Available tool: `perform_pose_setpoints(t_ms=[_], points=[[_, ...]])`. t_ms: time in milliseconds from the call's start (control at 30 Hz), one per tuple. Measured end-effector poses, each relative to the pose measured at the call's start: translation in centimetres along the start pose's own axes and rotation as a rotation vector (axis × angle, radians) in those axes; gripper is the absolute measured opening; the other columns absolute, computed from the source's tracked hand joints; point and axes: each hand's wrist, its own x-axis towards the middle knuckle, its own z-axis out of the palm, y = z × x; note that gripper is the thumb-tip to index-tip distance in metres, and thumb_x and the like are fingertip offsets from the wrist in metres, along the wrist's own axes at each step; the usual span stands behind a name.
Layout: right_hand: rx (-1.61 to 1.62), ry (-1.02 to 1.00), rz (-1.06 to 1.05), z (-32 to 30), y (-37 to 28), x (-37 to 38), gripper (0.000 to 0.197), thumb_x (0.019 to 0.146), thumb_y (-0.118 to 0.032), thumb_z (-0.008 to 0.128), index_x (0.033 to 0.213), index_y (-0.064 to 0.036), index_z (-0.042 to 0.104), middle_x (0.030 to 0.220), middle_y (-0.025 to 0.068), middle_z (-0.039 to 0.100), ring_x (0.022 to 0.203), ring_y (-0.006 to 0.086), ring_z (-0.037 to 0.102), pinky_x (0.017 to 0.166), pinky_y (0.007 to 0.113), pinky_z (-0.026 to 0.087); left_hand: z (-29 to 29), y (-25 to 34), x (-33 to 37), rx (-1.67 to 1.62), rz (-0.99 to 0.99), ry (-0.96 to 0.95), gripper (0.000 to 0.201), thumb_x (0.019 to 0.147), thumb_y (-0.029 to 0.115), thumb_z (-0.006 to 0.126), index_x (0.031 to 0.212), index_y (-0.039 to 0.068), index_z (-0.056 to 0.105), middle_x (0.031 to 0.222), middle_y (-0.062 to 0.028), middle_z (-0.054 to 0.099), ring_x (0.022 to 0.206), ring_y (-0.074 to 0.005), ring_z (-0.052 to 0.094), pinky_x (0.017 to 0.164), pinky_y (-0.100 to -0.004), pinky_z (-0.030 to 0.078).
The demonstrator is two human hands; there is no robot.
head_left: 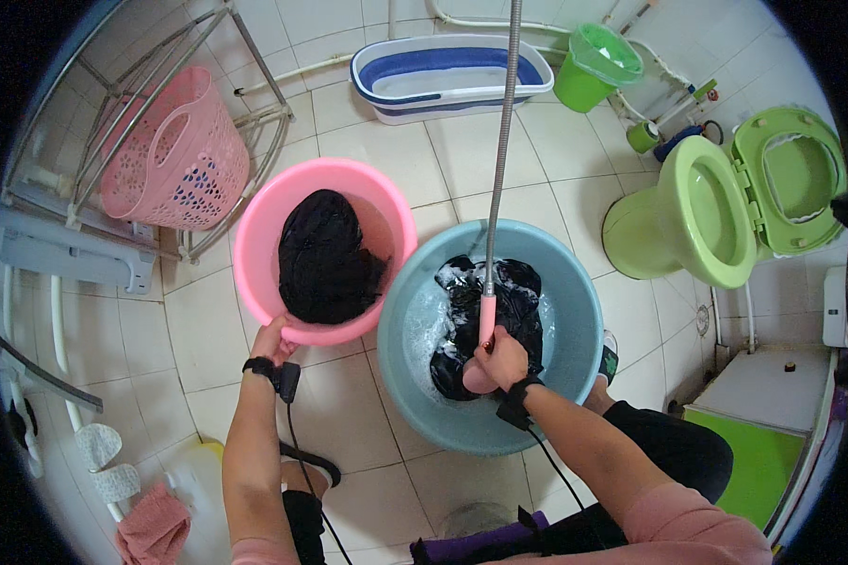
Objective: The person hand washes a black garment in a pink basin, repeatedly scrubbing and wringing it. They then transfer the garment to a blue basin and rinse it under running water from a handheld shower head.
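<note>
My right hand is wrapped round the handle of a pink shower head, its head tilted down over the blue basin. Under it, black cloth lies in sudsy water with patches of white foam. A metal hose runs up from the handle to the top edge. At the near left rim of a pink basin, my left hand grips the edge, partly hidden by its own wrist. Inside that basin sits a bunched black garment in a little water. The two basins stand side by side.
Behind stand a white and blue folding tub and a green bin. A green toilet with raised lid is at right. A metal rack and pink laundry basket are at left. Cords hang from both wrists.
</note>
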Motion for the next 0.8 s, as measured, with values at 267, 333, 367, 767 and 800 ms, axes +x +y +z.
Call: perform_pose_setpoints(t_ms=[267,333,367,767,800], points=[[0.564,-0.110,-0.068,-8.5,-1.0,-1.1,0.026,0.097,-0.013,0.064,0.119,0.0006,0.059,0.087,0.0075,0.068,0.077,0.0141,0.068,0.068,0.031,0.055,6.7,3.8,4.8,0.153,0.024,-0.158,0.027,0.095,0.024,0.067,0.116,0.008,0.063,0.099,-0.0053,0.070,0.087,-0.0214,0.069,0.075,-0.0348,0.059],[0.605,-0.139,-0.107,-12.0,-2.9,-1.1,0.023,0.100,-0.012,0.060,0.121,-0.0003,0.059,0.088,0.0044,0.066,0.074,0.0106,0.064,0.066,0.028,0.052,9.5,3.9,5.6,0.166,0.041,-0.157,0.028,0.097,0.026,0.068,0.117,0.008,0.062,0.101,-0.0064,0.071,0.089,-0.0236,0.070,0.079,-0.0365,0.060],[0.627,-0.176,-0.088,-13.7,-4.0,-1.3,0.022,0.101,-0.011,0.059,0.121,-0.0007,0.058,0.088,0.0036,0.065,0.073,0.0098,0.063,0.066,0.027,0.052,10.8,4.0,5.9,0.153,0.044,-0.191,0.028,0.097,0.027,0.068,0.116,0.007,0.062,0.102,-0.0069,0.071,0.089,-0.0245,0.070,0.080,-0.0371,0.060],[0.597,-0.256,-0.278,-22.4,-12.2,3.0,0.022,0.104,-0.012,0.058,0.123,-0.0018,0.055,0.091,0.0005,0.061,0.076,0.0072,0.059,0.066,0.025,0.049,21.7,2.9,5.1,0.591,-0.072,-0.156,0.050,0.094,0.058,0.072,0.107,0.011,0.062,0.083,-0.0035,0.065,0.072,-0.0142,0.065,0.060,-0.0294,0.052],[0.602,-0.210,-0.320,-22.1,-12.7,4.6,0.022,0.104,-0.013,0.058,0.123,-0.0013,0.055,0.091,0.0013,0.061,0.076,0.0077,0.059,0.066,0.025,0.050,21.5,2.6,4.6,0.616,-0.046,-0.206,0.051,0.094,0.059,0.070,0.107,0.010,0.062,0.083,-0.0038,0.065,0.072,-0.0138,0.065,0.059,-0.0294,0.051]])
